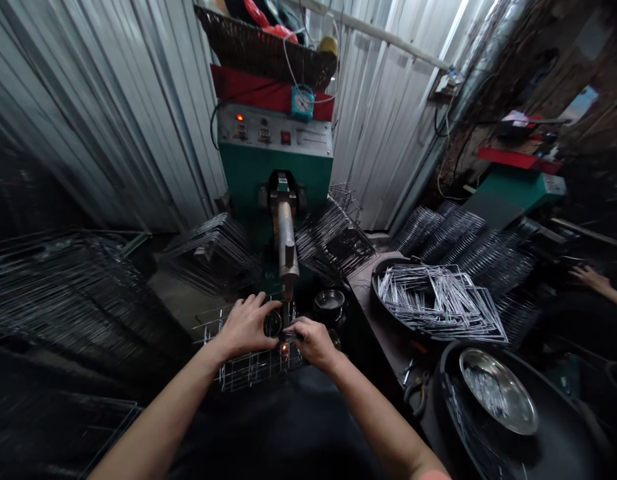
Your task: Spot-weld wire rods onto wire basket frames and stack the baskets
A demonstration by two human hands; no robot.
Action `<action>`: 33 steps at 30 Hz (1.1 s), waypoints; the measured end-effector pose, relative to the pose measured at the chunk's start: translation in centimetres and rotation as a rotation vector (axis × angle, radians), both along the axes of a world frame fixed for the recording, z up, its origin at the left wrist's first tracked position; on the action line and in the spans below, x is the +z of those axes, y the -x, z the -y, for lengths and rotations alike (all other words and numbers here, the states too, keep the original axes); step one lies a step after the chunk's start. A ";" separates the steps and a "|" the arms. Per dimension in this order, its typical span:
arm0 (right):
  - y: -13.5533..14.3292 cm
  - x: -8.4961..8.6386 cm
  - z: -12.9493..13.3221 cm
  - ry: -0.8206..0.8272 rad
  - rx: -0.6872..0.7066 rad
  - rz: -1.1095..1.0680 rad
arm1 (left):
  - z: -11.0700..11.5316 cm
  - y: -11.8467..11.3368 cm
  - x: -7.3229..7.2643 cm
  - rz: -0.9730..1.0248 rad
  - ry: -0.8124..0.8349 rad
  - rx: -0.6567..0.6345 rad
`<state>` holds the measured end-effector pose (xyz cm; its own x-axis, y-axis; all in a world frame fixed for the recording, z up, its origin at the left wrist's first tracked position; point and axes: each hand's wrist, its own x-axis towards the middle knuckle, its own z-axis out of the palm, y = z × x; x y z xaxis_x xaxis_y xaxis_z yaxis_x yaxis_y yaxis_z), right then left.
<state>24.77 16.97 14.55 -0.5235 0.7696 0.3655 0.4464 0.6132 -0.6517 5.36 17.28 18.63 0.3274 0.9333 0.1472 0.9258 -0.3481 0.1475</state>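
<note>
Under the upright metal electrode [287, 257] of a green spot welder [248, 163], a wire rack [243, 370] of crossed thin rods lies in front of me. My left hand [243, 325] rests over the rack's left part, thumb and index finger curved round a small dark ring [272, 325]. Just right of the electrode tip, my right hand [313, 340] is closed in a pinch. What sits between those fingertips is too small to make out. A small orange glow shows at the weld point, below the fingertips.
Stacked wire frames [208, 257] stand left of the welder, more [333, 240] to its right. A black pan [376, 293] holds wire frames. Farther right, a steel dish [526, 417] holds short rods. Pliers [417, 393] lie nearby. Another person's hand [591, 277] shows at far right.
</note>
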 end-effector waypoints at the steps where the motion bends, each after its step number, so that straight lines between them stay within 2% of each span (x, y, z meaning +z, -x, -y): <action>1: 0.1 0.0 -0.2 -0.005 -0.009 0.002 | -0.3 0.0 0.1 0.001 0.002 0.005; 8: 0.8 1.0 -3.2 -0.001 -0.063 0.005 | -2.8 -0.1 1.2 0.016 0.069 0.052; 12: 0.8 0.7 -2.7 -0.010 -0.064 -0.137 | -2.7 -0.3 0.7 0.024 0.035 0.037; 14: 0.2 -0.2 -1.5 -0.002 -0.089 -0.218 | -2.4 -0.3 0.4 0.021 0.008 0.027; 16: -1.1 -2.0 0.2 0.078 -0.149 -0.263 | -2.5 -0.3 0.3 0.019 0.004 0.032; 21: -5.9 -8.8 4.9 0.463 -0.411 -0.275 | -3.8 0.1 0.5 0.044 0.086 0.084; 24: -8.1 -11.4 6.5 0.620 -0.537 -0.333 | -4.8 0.3 0.7 0.076 0.118 0.094; 27: -8.8 -11.8 6.7 0.674 -0.587 -0.405 | -5.7 0.5 0.5 0.100 0.138 0.111; 33: -8.2 -10.5 6.3 0.709 -0.590 -0.471 | -6.4 0.4 0.3 0.081 0.155 0.132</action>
<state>32.95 10.66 4.05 0.0850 0.9758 -0.2014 0.1580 -0.2128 -0.9642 4.95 23.73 18.96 0.1938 0.9809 0.0193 0.9449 -0.1919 0.2654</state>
